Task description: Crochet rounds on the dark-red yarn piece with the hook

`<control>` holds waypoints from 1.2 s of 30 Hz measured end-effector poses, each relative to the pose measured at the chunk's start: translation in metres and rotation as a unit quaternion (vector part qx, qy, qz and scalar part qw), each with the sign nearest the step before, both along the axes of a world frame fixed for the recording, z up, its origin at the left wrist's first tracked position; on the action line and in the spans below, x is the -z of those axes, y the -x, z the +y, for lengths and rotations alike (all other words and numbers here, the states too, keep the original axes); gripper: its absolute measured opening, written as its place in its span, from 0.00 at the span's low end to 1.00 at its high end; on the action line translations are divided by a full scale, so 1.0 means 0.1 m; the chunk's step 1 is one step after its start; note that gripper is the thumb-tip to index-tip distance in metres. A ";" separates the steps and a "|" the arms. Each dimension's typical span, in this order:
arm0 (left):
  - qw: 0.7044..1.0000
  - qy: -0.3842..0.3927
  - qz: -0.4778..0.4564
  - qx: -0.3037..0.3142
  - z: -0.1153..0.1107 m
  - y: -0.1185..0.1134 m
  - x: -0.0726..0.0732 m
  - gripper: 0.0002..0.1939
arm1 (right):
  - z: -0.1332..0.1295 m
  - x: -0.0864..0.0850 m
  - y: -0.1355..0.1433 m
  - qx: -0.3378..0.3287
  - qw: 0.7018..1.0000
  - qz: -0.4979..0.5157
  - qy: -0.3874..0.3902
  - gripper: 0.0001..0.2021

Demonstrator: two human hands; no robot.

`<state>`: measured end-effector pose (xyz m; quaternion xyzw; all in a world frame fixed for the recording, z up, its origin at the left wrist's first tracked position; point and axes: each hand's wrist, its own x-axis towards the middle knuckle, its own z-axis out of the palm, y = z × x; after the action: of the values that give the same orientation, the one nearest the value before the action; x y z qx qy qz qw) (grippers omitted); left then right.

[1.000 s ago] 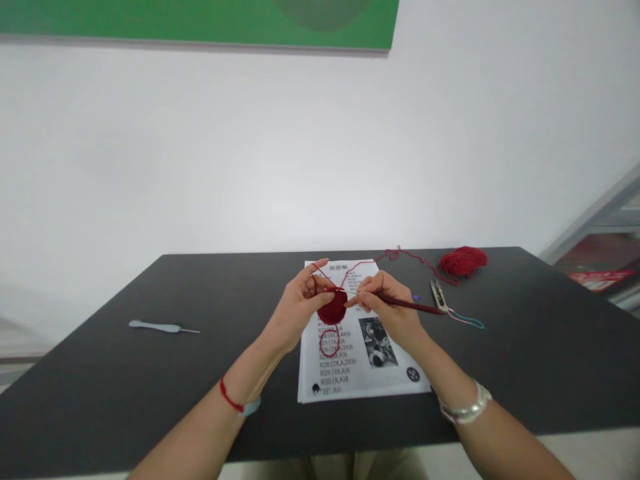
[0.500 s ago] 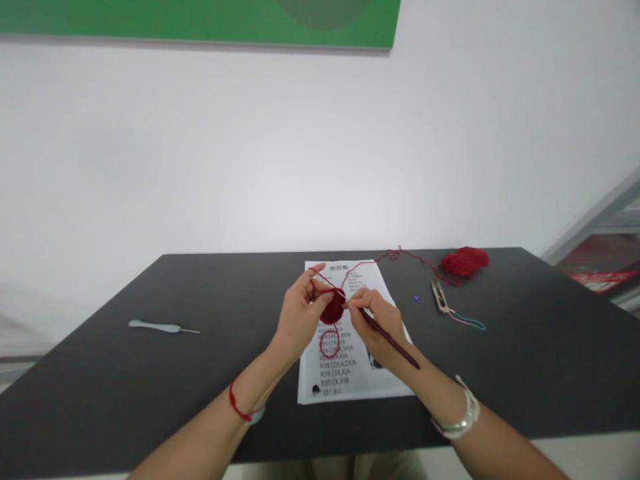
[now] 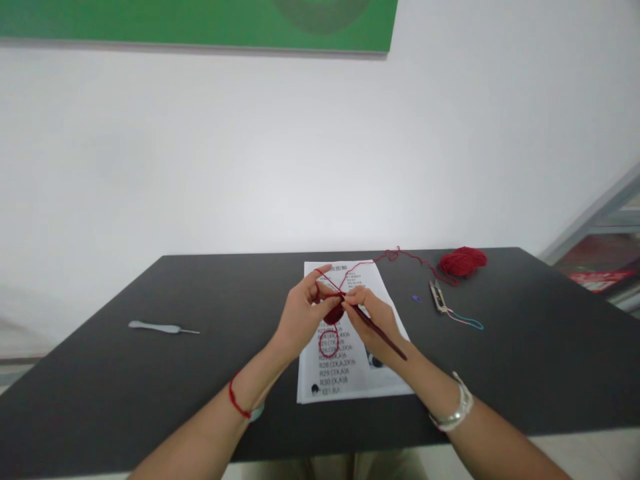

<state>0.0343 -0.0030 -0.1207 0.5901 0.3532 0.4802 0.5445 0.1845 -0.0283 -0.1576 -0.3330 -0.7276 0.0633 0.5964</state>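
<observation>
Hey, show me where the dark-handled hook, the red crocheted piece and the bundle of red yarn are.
Dark-handled hook (image 3: 377,329): head view, middle of the handle.
Red crocheted piece (image 3: 333,315): head view, the lower part that shows.
Bundle of red yarn (image 3: 463,263): head view, middle of the bundle.

Left hand (image 3: 299,312) pinches red crochet (image 3: 333,315); right hand (image 3: 379,313) holds hook (image 3: 379,329).

Left hand (image 3: 302,312) beside right hand (image 3: 374,319), both pinched

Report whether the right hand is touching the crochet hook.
Touching. The head view shows the right hand pinching the crochet hook near its front, its dark handle slanting back toward the wrist.
</observation>
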 end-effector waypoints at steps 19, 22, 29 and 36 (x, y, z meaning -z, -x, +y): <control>0.986 -0.109 0.105 -0.070 0.07 0.06 0.03 0.32 | -0.10 -0.14 -0.02 0.015 0.996 -0.082 -0.004 0.08; 0.979 -0.133 0.140 -0.059 0.05 0.06 -0.01 0.29 | -0.08 -0.12 -0.06 0.019 0.991 0.038 0.123 0.06; 0.964 -0.171 0.197 -0.055 0.02 0.07 -0.07 0.25 | -0.05 -0.17 -0.13 -0.054 0.995 -0.078 0.043 0.08; 0.961 -0.184 0.196 -0.063 0.05 0.10 -0.09 0.22 | -0.05 -0.22 -0.18 -0.098 0.987 -0.118 0.041 0.09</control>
<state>0.0240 0.0023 -0.1119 0.7391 0.3947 0.4454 0.3155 0.2027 -0.0334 -0.1357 -0.2895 -0.8187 0.1111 0.4832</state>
